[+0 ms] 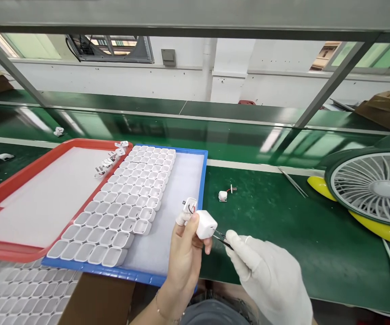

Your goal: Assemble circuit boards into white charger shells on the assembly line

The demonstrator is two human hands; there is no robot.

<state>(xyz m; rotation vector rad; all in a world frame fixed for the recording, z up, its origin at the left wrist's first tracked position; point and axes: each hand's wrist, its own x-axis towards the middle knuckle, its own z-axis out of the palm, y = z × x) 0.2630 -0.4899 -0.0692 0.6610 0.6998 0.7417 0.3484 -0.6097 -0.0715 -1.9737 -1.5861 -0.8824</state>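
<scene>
My bare left hand (185,246) is closed around a white charger housing (206,225), a small rounded cube with a slot in its face. A white finger cot covers one fingertip of that hand. Just behind the housing is a second white piece (190,205) with dark and red wires showing inside. My gloved right hand (265,271) pinches dark tweezers (223,240), whose tips reach the slotted face of the housing. Whether the tips go into the slot I cannot tell. On the green bench beyond lies a small white part (223,196) with a red wire.
Left of my hands, a blue tray (199,180) holds rows of open white housings. Beside it a red tray (62,146) carries several small white assemblies. A fan (384,188) and another pair of tweezers (293,182) are on the right. A metal frame crosses overhead.
</scene>
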